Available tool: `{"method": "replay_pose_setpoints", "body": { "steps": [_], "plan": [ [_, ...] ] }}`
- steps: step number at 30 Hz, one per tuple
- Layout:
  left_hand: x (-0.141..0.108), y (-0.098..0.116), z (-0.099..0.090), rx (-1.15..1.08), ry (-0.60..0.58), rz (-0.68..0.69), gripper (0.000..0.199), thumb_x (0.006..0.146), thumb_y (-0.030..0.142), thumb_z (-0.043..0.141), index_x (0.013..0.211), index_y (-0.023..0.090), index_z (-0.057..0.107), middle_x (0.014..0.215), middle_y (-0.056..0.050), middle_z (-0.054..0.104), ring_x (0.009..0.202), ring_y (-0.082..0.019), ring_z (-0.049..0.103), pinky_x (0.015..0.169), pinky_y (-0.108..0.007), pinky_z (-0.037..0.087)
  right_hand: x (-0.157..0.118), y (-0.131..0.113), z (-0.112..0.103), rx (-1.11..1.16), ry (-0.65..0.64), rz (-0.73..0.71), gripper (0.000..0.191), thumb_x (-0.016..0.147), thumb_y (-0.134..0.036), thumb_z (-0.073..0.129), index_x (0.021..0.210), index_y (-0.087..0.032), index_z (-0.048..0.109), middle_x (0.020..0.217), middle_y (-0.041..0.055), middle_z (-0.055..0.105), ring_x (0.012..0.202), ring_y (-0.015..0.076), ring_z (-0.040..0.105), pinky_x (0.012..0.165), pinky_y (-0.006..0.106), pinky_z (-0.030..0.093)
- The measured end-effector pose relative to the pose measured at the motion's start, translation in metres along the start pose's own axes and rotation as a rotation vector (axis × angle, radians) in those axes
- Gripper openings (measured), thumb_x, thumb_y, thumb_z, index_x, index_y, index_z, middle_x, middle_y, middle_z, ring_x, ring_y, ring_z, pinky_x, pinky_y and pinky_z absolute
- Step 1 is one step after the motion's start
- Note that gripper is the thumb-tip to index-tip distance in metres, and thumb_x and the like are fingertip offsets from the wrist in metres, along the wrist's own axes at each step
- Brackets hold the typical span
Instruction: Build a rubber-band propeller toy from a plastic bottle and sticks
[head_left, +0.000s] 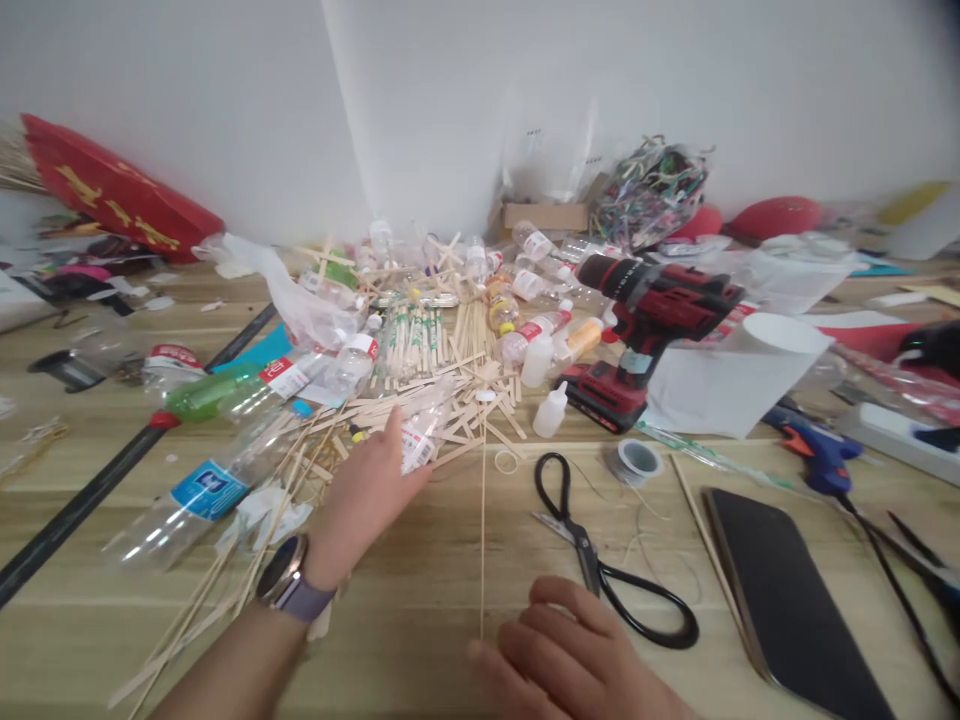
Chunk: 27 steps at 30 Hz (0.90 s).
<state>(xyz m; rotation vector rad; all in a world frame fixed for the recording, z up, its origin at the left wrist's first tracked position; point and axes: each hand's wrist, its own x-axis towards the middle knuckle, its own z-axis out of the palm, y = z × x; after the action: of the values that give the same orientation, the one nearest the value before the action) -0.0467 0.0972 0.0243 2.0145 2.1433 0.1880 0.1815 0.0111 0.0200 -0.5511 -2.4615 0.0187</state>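
Note:
My left hand (pixel 367 495), with a watch on the wrist, reaches over the pile of flat wooden sticks (pixel 469 375). Between its thumb and index finger is a clear plastic bottle (pixel 420 435) with a white and red label, partly hidden by the hand. Low in the view, my right hand (pixel 570 655) is curled, its thumb and fingertips at the near end of a thin wooden stick (pixel 482 530). That stick points away from me, and a small white cap (pixel 486 397) shows at its far end. Black-handled scissors (pixel 589 555) lie just beyond my right hand.
A red cordless drill (pixel 645 325) stands behind a small white squeeze bottle (pixel 551 412). To the right are a phone (pixel 787 600), a spool (pixel 634 461) and a blue glue gun (pixel 817 450). A bottle with a blue label (pixel 206 490) and a dark rod (pixel 82 505) lie left.

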Motion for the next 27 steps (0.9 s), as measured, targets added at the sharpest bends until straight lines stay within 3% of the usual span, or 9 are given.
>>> {"method": "replay_pose_setpoints", "body": {
  "steps": [2, 5, 8, 12, 16, 19, 22, 27],
  "plan": [
    [-0.006, 0.001, -0.003, -0.119, 0.029, -0.024, 0.074, 0.091, 0.035, 0.050, 0.151, 0.001, 0.026, 0.136, -0.032, 0.057, 0.122, -0.042, 0.059, 0.094, -0.050, 0.048, -0.004, 0.002, 0.009, 0.025, 0.042, 0.028, 0.026, 0.099, -0.007, 0.045, 0.115, -0.013, 0.063, 0.074, 0.0010, 0.073, 0.066, 0.0148, 0.066, 0.083, 0.035, 0.056],
    [-0.027, 0.002, -0.006, -0.366, 0.065, -0.063, 0.082, 0.088, 0.046, 0.053, 0.155, 0.010, 0.021, 0.154, -0.025, 0.040, 0.136, -0.040, 0.048, 0.104, -0.052, 0.043, -0.010, 0.005, 0.021, 0.039, 0.118, 0.083, 0.026, 0.097, -0.007, 0.045, 0.112, -0.014, 0.065, 0.068, 0.0007, 0.070, 0.061, 0.0140, 0.062, 0.078, 0.034, 0.055],
    [-0.055, 0.003, -0.002, -0.662, 0.031, -0.215, 0.084, 0.088, 0.056, 0.052, 0.157, 0.022, 0.017, 0.143, -0.018, 0.056, 0.125, -0.038, 0.059, 0.102, -0.056, 0.045, -0.009, 0.012, 0.026, 0.033, 0.157, 0.111, 0.025, 0.095, -0.008, 0.044, 0.105, -0.015, 0.065, 0.063, 0.0000, 0.065, 0.056, 0.0136, 0.057, 0.071, 0.032, 0.053],
    [-0.085, 0.002, 0.012, -0.838, -0.012, -0.357, 0.089, 0.087, 0.061, 0.052, 0.157, 0.020, 0.015, 0.137, -0.019, 0.060, 0.116, -0.036, 0.065, 0.105, -0.056, 0.043, -0.006, 0.033, 0.021, -0.056, 0.158, 0.191, 0.017, 0.095, -0.009, 0.048, 0.095, -0.014, 0.065, 0.062, 0.0007, 0.064, 0.056, 0.0146, 0.056, 0.062, 0.030, 0.048],
    [-0.101, 0.000, 0.023, -0.883, -0.049, -0.376, 0.090, 0.087, 0.064, 0.048, 0.157, 0.021, 0.012, 0.143, -0.019, 0.055, 0.120, -0.036, 0.063, 0.107, -0.054, 0.043, -0.021, 0.062, 0.009, -0.341, -0.074, 0.534, 0.018, 0.097, -0.016, 0.051, 0.099, -0.016, 0.069, 0.085, 0.0082, 0.072, 0.072, 0.0209, 0.069, 0.064, 0.032, 0.052],
    [-0.106, -0.004, 0.026, -0.971, 0.030, -0.365, 0.091, 0.085, 0.062, 0.052, 0.157, 0.021, 0.014, 0.146, -0.018, 0.053, 0.127, -0.037, 0.058, 0.106, -0.052, 0.046, -0.038, 0.081, 0.002, -0.551, -0.395, 0.812, 0.025, 0.087, 0.000, 0.051, 0.088, -0.016, 0.071, 0.090, 0.0132, 0.071, 0.080, 0.0271, 0.072, 0.066, 0.035, 0.054],
    [-0.107, -0.013, 0.023, -1.059, 0.142, -0.390, 0.092, 0.084, 0.057, 0.057, 0.156, 0.021, 0.013, 0.142, -0.016, 0.057, 0.123, -0.037, 0.060, 0.099, -0.051, 0.053, -0.047, 0.091, 0.001, -0.600, -0.540, 0.849, 0.034, 0.081, 0.008, 0.046, 0.086, -0.014, 0.072, 0.096, 0.0168, 0.071, 0.077, 0.0291, 0.073, 0.059, 0.036, 0.054],
    [-0.109, -0.027, 0.019, -1.051, 0.249, -0.456, 0.092, 0.082, 0.056, 0.060, 0.156, 0.024, 0.015, 0.140, -0.015, 0.059, 0.121, -0.037, 0.062, 0.096, -0.052, 0.055, -0.048, 0.097, 0.006, -0.728, -0.647, 0.736, 0.036, 0.085, 0.007, 0.040, 0.080, -0.012, 0.070, 0.088, 0.0176, 0.070, 0.070, 0.0291, 0.072, 0.057, 0.037, 0.054]
  ]
}}
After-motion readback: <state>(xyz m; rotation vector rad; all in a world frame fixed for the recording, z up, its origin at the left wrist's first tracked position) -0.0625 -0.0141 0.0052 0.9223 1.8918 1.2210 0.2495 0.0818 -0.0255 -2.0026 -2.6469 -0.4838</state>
